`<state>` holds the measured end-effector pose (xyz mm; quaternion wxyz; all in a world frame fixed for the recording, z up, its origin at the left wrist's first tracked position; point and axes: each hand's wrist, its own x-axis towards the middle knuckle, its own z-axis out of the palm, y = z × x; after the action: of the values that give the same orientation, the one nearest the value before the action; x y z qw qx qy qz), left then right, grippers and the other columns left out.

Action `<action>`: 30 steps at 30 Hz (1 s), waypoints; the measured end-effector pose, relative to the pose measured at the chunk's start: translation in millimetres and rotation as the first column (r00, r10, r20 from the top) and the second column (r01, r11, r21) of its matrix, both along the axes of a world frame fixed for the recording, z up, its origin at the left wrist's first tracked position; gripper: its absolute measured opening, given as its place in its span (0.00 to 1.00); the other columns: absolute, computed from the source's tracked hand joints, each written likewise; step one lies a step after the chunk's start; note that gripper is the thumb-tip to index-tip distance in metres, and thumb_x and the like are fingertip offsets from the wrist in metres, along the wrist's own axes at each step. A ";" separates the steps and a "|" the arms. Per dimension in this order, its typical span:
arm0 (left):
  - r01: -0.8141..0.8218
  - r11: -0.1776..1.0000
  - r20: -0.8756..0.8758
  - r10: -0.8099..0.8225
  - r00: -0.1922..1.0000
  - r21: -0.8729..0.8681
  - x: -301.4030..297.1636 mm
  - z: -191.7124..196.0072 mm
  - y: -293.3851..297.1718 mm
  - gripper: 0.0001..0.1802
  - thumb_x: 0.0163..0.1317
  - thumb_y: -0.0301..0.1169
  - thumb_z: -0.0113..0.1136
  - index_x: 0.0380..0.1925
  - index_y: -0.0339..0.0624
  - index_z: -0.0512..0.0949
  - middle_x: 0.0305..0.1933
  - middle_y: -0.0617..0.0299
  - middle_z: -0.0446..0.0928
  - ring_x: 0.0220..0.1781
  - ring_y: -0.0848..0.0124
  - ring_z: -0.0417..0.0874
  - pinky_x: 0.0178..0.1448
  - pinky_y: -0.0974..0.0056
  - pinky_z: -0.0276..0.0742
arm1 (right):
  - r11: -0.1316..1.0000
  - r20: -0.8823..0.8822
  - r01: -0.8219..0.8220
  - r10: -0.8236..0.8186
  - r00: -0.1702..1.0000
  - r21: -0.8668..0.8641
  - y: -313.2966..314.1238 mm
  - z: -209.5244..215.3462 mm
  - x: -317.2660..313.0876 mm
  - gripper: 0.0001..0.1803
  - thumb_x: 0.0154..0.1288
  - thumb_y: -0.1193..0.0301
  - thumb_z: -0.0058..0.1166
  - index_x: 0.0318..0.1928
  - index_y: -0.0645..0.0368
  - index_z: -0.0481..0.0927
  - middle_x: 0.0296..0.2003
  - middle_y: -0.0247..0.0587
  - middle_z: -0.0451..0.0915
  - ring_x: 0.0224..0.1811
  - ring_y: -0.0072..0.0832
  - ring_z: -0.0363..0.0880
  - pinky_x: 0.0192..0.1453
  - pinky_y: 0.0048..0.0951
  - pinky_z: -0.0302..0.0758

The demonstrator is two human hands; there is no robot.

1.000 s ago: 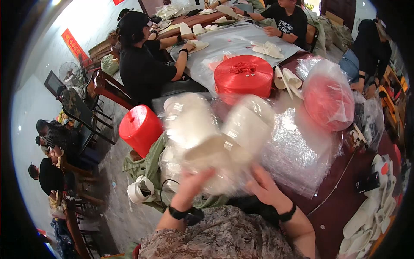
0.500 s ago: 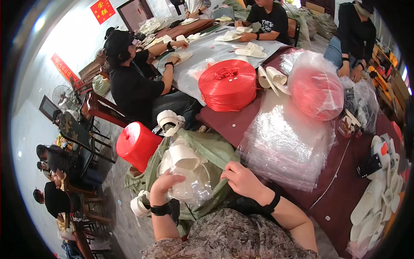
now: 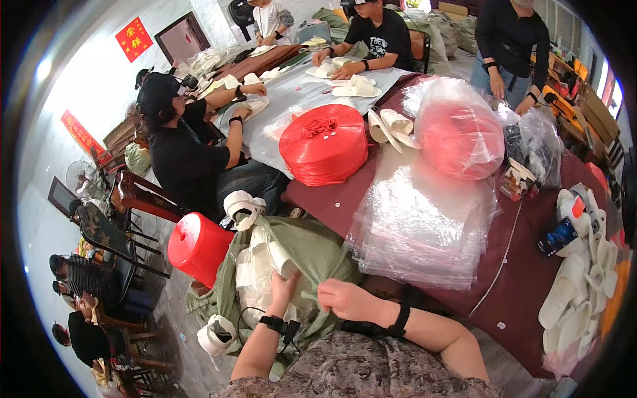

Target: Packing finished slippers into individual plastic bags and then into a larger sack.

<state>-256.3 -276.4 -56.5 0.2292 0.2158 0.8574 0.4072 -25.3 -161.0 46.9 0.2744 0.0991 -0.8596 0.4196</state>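
Note:
A green cloth sack stands open on the floor by my knees, filled with white slippers, some wrapped in clear plastic. My left hand reaches into the sack's mouth and rests against the slippers, with its fingertips hidden among them. My right hand is closed on the sack's near edge, just right of the left hand. Both wrists wear black bands. A thick stack of clear plastic bags lies on the dark red table just beyond my right hand.
A red spool of twine and a pink spool in plastic stand on the table. A red stool is left of the sack. White slippers and a phone lie at right. Several people sit working around the table.
A second ago both hands held up a clear bag of white slippers. They lowered it into the green sack, and now my hands are at the sack's mouth.

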 end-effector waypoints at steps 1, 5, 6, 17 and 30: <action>0.038 0.999 -0.069 -0.041 0.997 -0.039 13.7 11.7 8.6 0.23 0.53 0.36 0.67 0.43 0.29 0.77 0.39 0.45 0.82 0.41 0.57 0.84 0.45 0.56 0.78 | 1.000 0.034 -0.006 0.006 0.999 0.026 -1.4 -7.1 1.1 0.07 0.49 0.82 0.50 0.26 0.57 0.69 0.34 0.37 0.68 0.41 0.37 0.71 0.42 0.34 0.72; 0.191 0.982 -0.154 -0.189 0.970 -0.006 -4.6 -0.3 -3.0 0.28 0.52 0.41 0.66 0.47 0.30 0.76 0.42 0.41 0.81 0.47 0.50 0.83 0.50 0.54 0.77 | 0.987 0.092 -0.081 0.069 0.993 0.135 -10.8 -21.0 -3.8 0.05 0.52 0.80 0.50 0.27 0.57 0.70 0.38 0.40 0.68 0.43 0.38 0.70 0.46 0.34 0.71; 0.225 0.973 -0.123 -0.229 0.966 -0.046 0.8 18.0 5.4 0.31 0.52 0.43 0.66 0.50 0.29 0.75 0.43 0.40 0.81 0.48 0.49 0.82 0.50 0.53 0.77 | 0.988 0.086 -0.081 0.070 0.994 0.132 -9.2 -25.3 -2.0 0.07 0.53 0.81 0.49 0.33 0.58 0.73 0.39 0.43 0.68 0.44 0.40 0.70 0.50 0.35 0.70; 0.045 0.969 -0.731 -0.214 0.649 -0.244 74.9 172.5 -6.5 0.59 0.41 0.42 0.76 0.69 0.33 0.51 0.68 0.37 0.60 0.66 0.46 0.66 0.64 0.51 0.68 | 0.929 0.174 0.362 -0.346 0.922 -0.072 58.6 36.2 59.6 0.20 0.60 0.74 0.54 0.53 0.54 0.71 0.59 0.46 0.67 0.45 0.46 0.78 0.45 0.43 0.77; 0.559 0.612 0.003 -0.676 0.737 0.560 171.9 216.8 302.5 0.47 0.54 0.41 0.72 0.64 0.27 0.57 0.56 0.43 0.73 0.54 0.66 0.77 0.53 0.66 0.75 | 0.432 0.198 0.764 -0.901 0.386 0.478 75.3 -43.4 117.1 0.31 0.54 0.59 0.63 0.57 0.57 0.72 0.61 0.55 0.64 0.66 0.53 0.59 0.65 0.58 0.58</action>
<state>-84.4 26.1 160.2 0.3786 0.5081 0.5539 0.5400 91.8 -85.6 3.5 0.2348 -0.4054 -0.8788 0.0905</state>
